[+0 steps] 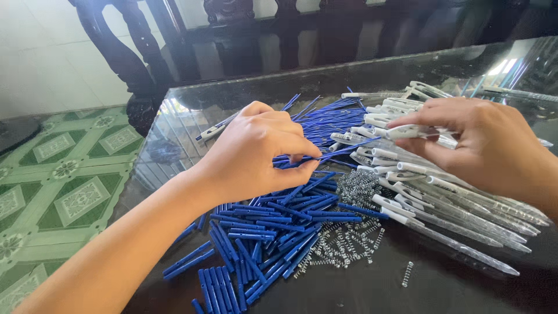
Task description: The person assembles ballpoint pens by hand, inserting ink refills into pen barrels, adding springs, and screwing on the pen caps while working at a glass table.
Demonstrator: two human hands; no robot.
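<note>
Hands: two bare hands work over a dark glass-topped counter (192,110), both near the middle of the frame.
Left hand: left hand (256,152), centre of the frame, fingers curled in, thumb and fingertips pinched on a thin blue ink refill (343,150) that runs out to the right from the pinch.
Right hand: right hand (485,142), right of the frame, fingers closed around a clear pen barrel with a white clip top (410,132), held level with its white end pointing left toward the other hand.
Refill and barrel: the tip of the refill lies just beside the white end of the held barrel; whether they touch cannot be told.
Blue pieces: a heap of short blue plastic pieces (261,238) spreads over the counter in the lower centre, under and below the left hand.
Loose refills: a bundle of long thin blue refills (328,116) lies in the upper centre, behind the two hands.
Springs: a scatter of small metal springs (349,227) sits between the blue heap and the barrels; one spring (407,274) lies apart at lower right.
Barrels: a pile of clear pen barrels with white clips (453,203) fills the right side, under the right hand, tips pointing to lower right.
Background: green patterned floor tiles (64,180) at left; dark carved wooden furniture (139,64) along the top.
</note>
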